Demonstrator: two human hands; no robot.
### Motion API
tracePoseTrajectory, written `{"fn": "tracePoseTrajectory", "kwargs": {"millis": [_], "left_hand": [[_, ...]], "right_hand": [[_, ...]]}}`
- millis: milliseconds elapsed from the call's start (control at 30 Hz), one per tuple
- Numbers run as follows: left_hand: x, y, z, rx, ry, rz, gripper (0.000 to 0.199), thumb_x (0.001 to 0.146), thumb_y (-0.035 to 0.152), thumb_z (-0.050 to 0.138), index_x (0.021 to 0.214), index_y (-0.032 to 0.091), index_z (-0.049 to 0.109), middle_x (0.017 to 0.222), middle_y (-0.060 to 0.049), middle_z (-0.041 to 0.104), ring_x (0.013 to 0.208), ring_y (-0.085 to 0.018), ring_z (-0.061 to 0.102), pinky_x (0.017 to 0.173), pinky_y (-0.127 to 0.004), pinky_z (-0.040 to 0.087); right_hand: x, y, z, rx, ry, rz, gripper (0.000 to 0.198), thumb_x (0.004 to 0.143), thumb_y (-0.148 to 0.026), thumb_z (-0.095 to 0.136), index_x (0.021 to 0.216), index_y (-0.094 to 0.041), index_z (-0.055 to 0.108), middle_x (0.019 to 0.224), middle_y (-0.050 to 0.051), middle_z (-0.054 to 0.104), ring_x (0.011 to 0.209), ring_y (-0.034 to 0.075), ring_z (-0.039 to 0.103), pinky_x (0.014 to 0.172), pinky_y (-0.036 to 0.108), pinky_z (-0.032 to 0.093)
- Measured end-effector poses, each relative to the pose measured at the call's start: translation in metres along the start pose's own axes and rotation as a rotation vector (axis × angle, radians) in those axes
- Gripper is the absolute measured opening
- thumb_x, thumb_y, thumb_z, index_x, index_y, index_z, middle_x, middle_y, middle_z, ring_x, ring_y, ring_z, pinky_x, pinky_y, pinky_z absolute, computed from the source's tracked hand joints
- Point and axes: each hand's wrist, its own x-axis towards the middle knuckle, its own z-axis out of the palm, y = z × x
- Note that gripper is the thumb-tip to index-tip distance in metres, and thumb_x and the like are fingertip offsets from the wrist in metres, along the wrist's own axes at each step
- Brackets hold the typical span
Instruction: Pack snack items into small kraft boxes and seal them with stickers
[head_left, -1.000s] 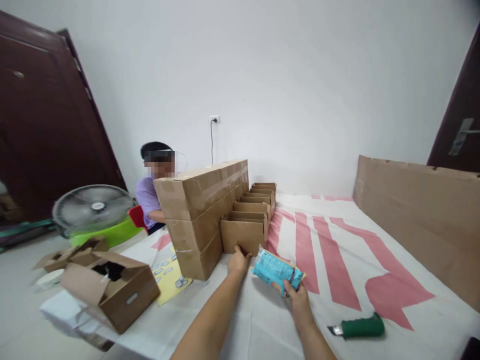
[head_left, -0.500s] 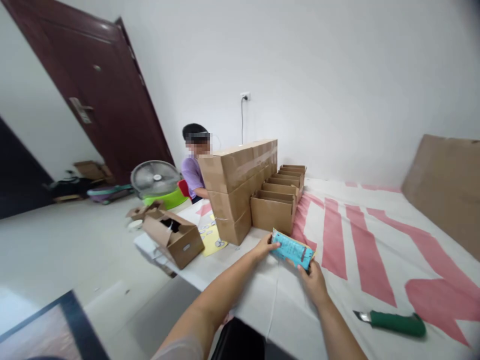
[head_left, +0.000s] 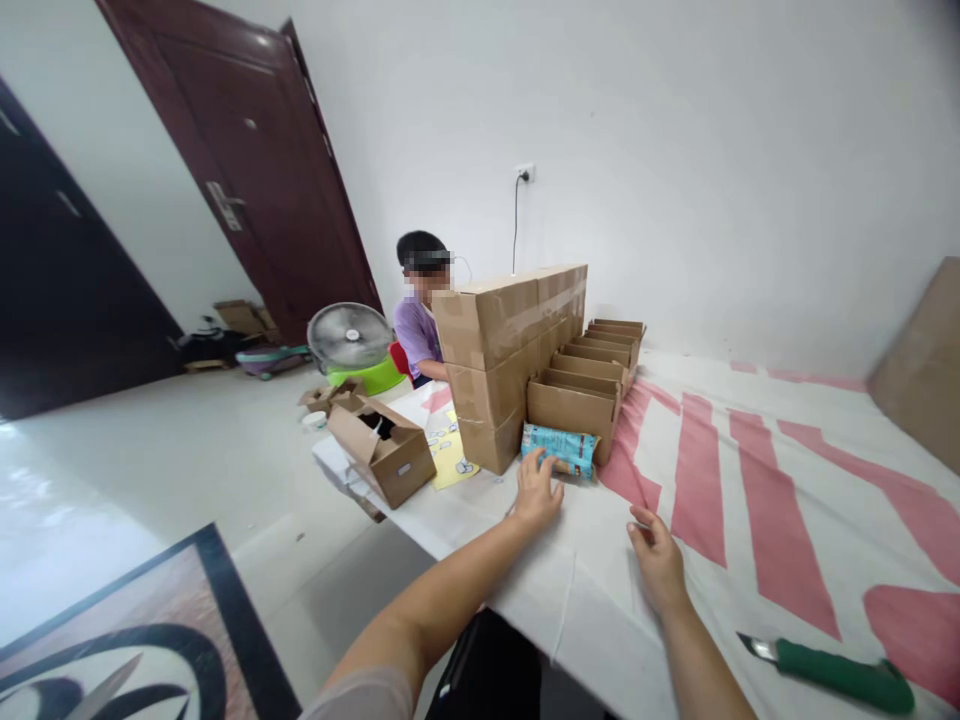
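Observation:
A blue printed packet lies on the covered table, right in front of the nearest open cardboard box. My left hand is just on the near side of it, fingers apart; whether the fingertips still touch the packet I cannot tell. Off to the right, my right hand hovers over the cloth with loosely bent fingers and nothing in it. A green-handled utility knife rests on the cloth at the lower right, its blade pointing left.
A wall of taped cartons stands left of the row of open boxes. Beyond it sits a person in a purple shirt. An open carton is at the table's left edge, beside a yellow sheet. A fan stands behind.
The blue packet, held in both hands before, now lies against the nearest open box. Both hands have let go, the right one drawing back. The view has turned somewhat left.

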Motion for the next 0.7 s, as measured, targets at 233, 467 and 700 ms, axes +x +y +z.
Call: {"fn": "tracePoseTrajectory", "kwargs": {"millis": [233,467,700], "left_hand": [[-0.02,-0.038,-0.052,0.249,-0.031,-0.143,0.024,0.085,0.017,0.044,0.104,0.016,0.058,0.107,-0.012,0.06,0.107,-0.026,0.052,0.095,-0.041,0.039],[-0.02,-0.102,-0.091,0.508,-0.18,-0.288,0.043,0.085,0.03,0.048,0.124,0.011,0.051,0.136,-0.019,0.049,0.131,-0.035,0.033,0.105,-0.049,0.025],[-0.016,-0.116,-0.086,0.604,-0.193,-0.262,0.051,0.089,0.045,0.039,0.124,0.01,0.052,0.135,-0.02,0.049,0.124,-0.035,0.039,0.1,-0.048,0.03]], "right_hand": [[0.001,0.001,-0.001,0.006,0.009,-0.023,0.04,0.072,-0.047,0.06,0.099,-0.018,0.065,0.105,0.011,0.069,0.097,0.025,0.062,0.088,0.039,0.046],[0.002,0.003,0.001,-0.021,-0.006,-0.014,0.038,0.071,-0.049,0.059,0.092,-0.018,0.065,0.099,0.01,0.07,0.091,0.025,0.062,0.085,0.039,0.046],[0.001,0.005,0.0,-0.059,-0.034,-0.022,0.036,0.073,-0.049,0.057,0.09,-0.018,0.064,0.093,0.008,0.069,0.086,0.023,0.062,0.082,0.036,0.047]]}}
